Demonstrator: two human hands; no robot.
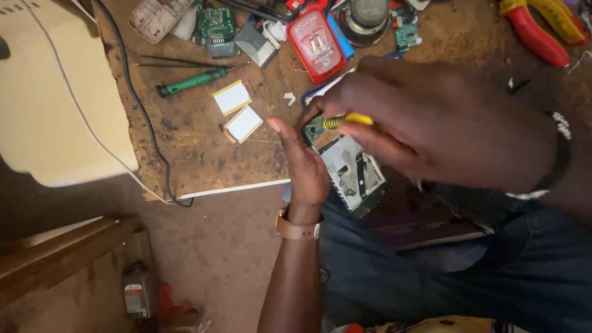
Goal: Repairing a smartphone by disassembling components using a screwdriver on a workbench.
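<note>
The worn wooden workbench [203,154] carried everything, its near edge running across the middle of the head view with the person's denim-clad lap below it. At the bench's left edge sat a big cream plastic casing [49,105] with a black cable [145,117] trailing past it. Along the far edge lay a red-framed clear housing [316,43], red and yellow pliers [536,28] toward the far right corner, and a green circuit board [214,26]. Nearer the middle were a green-handled screwdriver [191,81] and two small white pads [237,111].

At the near edge, partly over the lap, the opened phone [353,172] lay with its metal frame and a small green board exposed. The left hand [303,166], a tan watch on the wrist, steadied the phone's left side, fingers pressed together and upright against it. The right hand [431,123] pinched a yellow-handled screwdriver [348,119] between thumb and fingertips, its tip pointing left at the board near the phone's far end, just beside the left fingertips.

The step in hand looked like working a screw or part on that board. The next move would likely call for a steady tip and a firm hold on the phone.
</note>
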